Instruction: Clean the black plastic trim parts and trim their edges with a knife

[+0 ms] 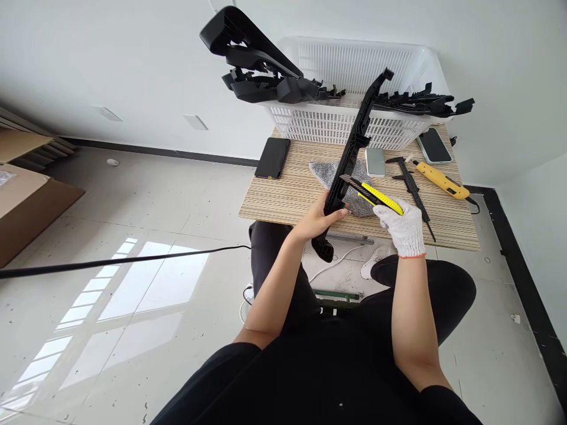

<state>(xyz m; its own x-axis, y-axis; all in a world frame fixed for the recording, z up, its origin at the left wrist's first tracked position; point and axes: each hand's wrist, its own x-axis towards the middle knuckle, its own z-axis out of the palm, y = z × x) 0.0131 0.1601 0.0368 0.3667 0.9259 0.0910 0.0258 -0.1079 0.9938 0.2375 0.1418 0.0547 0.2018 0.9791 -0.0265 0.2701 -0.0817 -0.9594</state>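
Note:
My bare left hand (pixel 318 222) is wrapped round the lower part of a long black plastic part (pixel 349 154), which slants up and to the right over the table's front edge. In my right hand (pixel 403 225), covered by a white knit glove, is a yellow utility knife (pixel 381 197). The knife's segmented blade points left and lies over the black part; whether it touches cannot be told. A grey cloth (pixel 325 172) lies on the wooden table (pixel 305 156) beneath the part.
A white basket (pixel 310 123) with several black plastic parts (pixel 266 77) stands at the back. A black phone (pixel 272 158), a small grey box (pixel 375 162), a caliper (pixel 413 188), a yellow corded tool (pixel 443 180) and another phone (pixel 434 146) lie on the table.

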